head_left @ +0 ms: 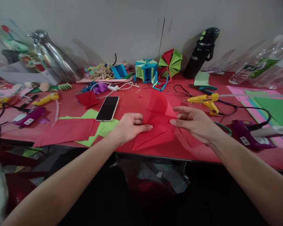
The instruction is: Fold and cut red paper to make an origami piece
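A folded sheet of red paper [159, 125] is held between both hands above the front edge of the red table [127, 103]. My left hand [132, 127] pinches its left side, thumb on top and fingers curled. On the right side, my right hand [191, 121] grips the paper between thumb and fingers. The paper has creases, and its upper part curves up, blurred. More red paper lies flat under my right hand. Left of my left hand are a phone [108, 108], green sheets [91, 113] and red sheets [68, 131].
Yellow glue guns [204, 100] [46, 98] lie on both sides, with cords and purple power strips [250, 135]. Along the wall stand a metal jug [55, 58], folded paper shapes [146, 70], a black bottle [200, 53] and plastic bottles [261, 67]. Colored sheets [273, 108] lie right.
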The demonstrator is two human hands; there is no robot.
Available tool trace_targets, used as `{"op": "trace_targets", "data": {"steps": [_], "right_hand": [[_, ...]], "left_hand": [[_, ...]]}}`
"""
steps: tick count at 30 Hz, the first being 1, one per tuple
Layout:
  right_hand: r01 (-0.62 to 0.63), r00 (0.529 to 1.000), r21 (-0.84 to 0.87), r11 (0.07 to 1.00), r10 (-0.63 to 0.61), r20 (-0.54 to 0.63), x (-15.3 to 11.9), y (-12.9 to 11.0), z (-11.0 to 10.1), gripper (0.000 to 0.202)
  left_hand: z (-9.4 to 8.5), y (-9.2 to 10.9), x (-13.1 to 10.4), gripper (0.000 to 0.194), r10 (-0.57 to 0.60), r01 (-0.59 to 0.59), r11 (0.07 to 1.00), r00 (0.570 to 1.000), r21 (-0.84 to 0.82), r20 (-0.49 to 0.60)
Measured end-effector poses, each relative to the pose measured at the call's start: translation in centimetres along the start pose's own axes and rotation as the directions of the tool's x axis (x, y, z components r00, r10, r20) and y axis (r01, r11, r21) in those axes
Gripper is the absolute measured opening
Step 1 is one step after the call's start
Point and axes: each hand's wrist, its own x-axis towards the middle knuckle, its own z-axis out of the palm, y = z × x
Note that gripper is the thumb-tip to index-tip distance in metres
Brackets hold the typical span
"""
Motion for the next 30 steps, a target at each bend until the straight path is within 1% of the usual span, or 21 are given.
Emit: {"op": "trace_targets", "data": {"steps": [4, 8, 10, 12, 14, 17, 19, 20, 22, 25, 28, 29, 30], "right_hand": [[0.007, 0.999, -0.01, 1.0, -0.008, -0.035, 0.0, 0.0, 0.0, 0.047], [-0.045, 0.999, 0.068, 0.997, 0.044, 0.008, -0.1, -0.2, 0.1, 0.036], [-0.048, 0.999, 0.093, 0.994, 0.046, 0.026, -0.2, -0.3, 0.1, 0.033], [-0.034, 0.999, 0.087, 0.996, 0.03, 0.041, -0.1, -0.3, -0.1, 0.034], [-0.031, 0.997, 0.027, 0.999, 0.029, 0.069, 0.0, -0.2, -0.6, 0.038], [-0.02, 0.986, -0.142, 0.99, 0.043, 0.16, -0.2, -0.2, -1.3, 0.058], [0.042, 0.973, -0.206, 0.978, 0.007, 0.232, -0.6, -0.5, -1.5, 0.069], [0.092, 0.966, -0.214, 0.972, -0.035, 0.256, -0.9, -0.7, -1.4, 0.071], [0.2, 0.951, -0.221, 0.955, -0.135, 0.277, -1.3, -1.3, -1.0, 0.064], [0.318, 0.933, -0.238, 0.918, -0.258, 0.249, -1.8, -1.9, -0.1, 0.045], [0.355, 0.931, -0.271, 0.895, -0.312, 0.188, -1.9, -2.2, 0.4, 0.021], [0.348, 0.935, -0.284, 0.893, -0.311, 0.169, -1.9, -2.2, 0.5, 0.016], [0.332, 0.942, -0.298, 0.895, -0.299, 0.154, -1.8, -2.1, 0.5, 0.017]], "left_hand": [[-0.3, 0.0, 0.1, 0.031, 0.05, -0.049, 0.998, 0.999, 0.049, -0.008], [-0.6, -0.1, 0.1, 0.045, 0.07, -0.07, 0.989, 0.998, 0.13, 0.007], [-0.7, -0.1, 0.1, 0.048, 0.086, -0.087, 0.985, 0.996, 0.146, 0.016], [-0.7, -0.1, 0.1, 0.046, 0.108, -0.109, 0.983, 0.994, 0.146, 0.015], [-0.6, -0.2, 0.1, 0.043, 0.136, -0.135, 0.975, 0.991, 0.178, 0.007], [-0.6, -0.4, 0.2, 0.035, 0.217, -0.198, 0.936, 0.976, 0.292, -0.033], [-0.7, -0.5, 0.2, 0.023, 0.303, -0.262, 0.898, 0.951, 0.353, -0.066], [-0.7, -0.6, 0.1, 0.018, 0.35, -0.298, 0.878, 0.934, 0.373, -0.078], [-0.8, -0.4, -0.1, 0.015, 0.431, -0.367, 0.834, 0.9, 0.412, -0.071], [-0.9, 0.2, -0.5, 0.019, 0.514, -0.462, 0.754, 0.858, 0.467, 0.019], [-0.8, 0.8, -0.9, 0.021, 0.551, -0.521, 0.692, 0.828, 0.5, 0.101], [-0.8, 0.9, -1.0, 0.019, 0.558, -0.526, 0.675, 0.823, 0.517, 0.108], [-0.8, 0.9, -1.0, 0.018, 0.564, -0.527, 0.658, 0.818, 0.538, 0.112]]}}
